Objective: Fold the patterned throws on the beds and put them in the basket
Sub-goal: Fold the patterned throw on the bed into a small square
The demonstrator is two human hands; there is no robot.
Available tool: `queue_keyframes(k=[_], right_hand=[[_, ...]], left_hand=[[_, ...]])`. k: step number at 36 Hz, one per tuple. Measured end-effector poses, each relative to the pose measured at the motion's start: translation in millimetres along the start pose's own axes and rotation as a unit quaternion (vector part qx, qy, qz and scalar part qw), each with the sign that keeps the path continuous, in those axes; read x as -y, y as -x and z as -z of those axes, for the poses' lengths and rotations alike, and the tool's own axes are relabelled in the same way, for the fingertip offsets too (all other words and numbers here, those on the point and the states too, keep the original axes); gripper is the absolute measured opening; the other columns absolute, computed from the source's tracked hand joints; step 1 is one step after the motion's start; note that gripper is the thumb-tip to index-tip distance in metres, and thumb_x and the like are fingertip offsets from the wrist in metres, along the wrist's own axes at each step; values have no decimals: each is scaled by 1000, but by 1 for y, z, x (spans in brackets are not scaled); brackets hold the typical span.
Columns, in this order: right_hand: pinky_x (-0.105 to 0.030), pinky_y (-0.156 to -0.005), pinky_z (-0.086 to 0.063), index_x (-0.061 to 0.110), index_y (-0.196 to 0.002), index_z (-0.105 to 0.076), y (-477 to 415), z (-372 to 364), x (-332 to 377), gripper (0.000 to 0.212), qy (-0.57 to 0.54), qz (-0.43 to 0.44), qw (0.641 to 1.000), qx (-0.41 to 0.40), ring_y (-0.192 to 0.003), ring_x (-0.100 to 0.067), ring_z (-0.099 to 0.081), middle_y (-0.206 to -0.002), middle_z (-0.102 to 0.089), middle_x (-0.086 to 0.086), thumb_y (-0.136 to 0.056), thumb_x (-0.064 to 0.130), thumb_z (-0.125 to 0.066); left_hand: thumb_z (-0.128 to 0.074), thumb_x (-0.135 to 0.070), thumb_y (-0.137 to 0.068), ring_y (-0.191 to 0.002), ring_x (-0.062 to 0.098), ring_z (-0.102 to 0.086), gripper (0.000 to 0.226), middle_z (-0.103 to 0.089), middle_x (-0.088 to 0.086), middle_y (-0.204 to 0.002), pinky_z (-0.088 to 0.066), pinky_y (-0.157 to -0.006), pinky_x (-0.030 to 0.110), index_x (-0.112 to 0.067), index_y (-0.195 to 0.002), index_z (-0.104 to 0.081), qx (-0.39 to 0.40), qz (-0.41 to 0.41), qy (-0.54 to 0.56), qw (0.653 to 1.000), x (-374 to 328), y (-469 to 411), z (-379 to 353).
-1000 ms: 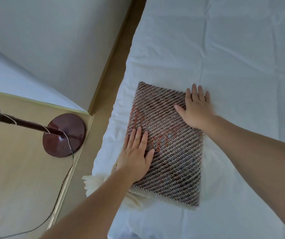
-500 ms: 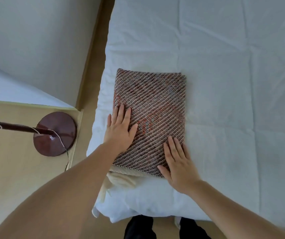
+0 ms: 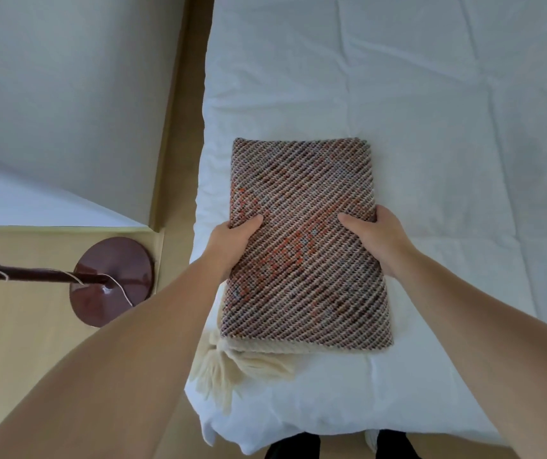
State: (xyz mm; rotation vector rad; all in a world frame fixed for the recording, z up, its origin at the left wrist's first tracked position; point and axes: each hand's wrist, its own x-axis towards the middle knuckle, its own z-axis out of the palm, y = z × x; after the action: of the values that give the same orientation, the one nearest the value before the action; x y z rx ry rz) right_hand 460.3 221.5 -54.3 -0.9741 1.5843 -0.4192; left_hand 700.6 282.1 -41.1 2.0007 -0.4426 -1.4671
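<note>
Throw (image 3: 305, 240) folded, lying on bed (image 3: 431, 127) | gripped at 9 o'clock edge by left hand (image 3: 232, 238), 3 o'clock edge by right hand (image 3: 378, 240) | fingers closed beneath, thumbs on top, judged for level lifting | basket not seen.

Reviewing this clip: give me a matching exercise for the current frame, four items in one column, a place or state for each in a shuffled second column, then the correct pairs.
Items:
1. folded throw
2. left hand
3. right hand
4. lamp base

Places or states:
A. standing on the wooden floor beside the bed
B. gripping the throw's right edge
C. lying on the white bed, fringe toward the person
D. gripping the throw's left edge

Pairs: 1-C, 2-D, 3-B, 4-A
</note>
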Motion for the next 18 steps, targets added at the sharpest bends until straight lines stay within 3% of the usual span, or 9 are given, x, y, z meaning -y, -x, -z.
queue_keyframes(k=[5,10,18], right_hand=[[-32,-81,-49,17,-123,-57,9,7,9,44,-20,33,999,5,-91,-15,-63,-108,-65,3,-83,28,-72],[-31,-82,-48,19,-124,-57,40,18,28,42,-29,54,998,-9,-90,-11,-61,-107,-63,5,-85,26,-69],[-37,-90,-51,24,-120,-57,141,95,95,37,-58,94,990,-90,-97,-13,-63,-106,-65,9,-85,27,-69]], left_hand=[[-76,-29,-82,-89,26,-71,42,-71,7,-105,-56,-69,36,-14,-116,-56,38,4,57,998,-9,7,5],[-75,-28,-83,-86,11,-64,39,-64,-6,-99,-48,-64,25,-21,-112,-50,-13,-107,-37,993,-32,34,2],[-75,-29,-82,-90,16,-67,37,-67,-5,-101,-54,-78,34,-23,-110,-51,24,-207,-65,976,-117,134,-18]])
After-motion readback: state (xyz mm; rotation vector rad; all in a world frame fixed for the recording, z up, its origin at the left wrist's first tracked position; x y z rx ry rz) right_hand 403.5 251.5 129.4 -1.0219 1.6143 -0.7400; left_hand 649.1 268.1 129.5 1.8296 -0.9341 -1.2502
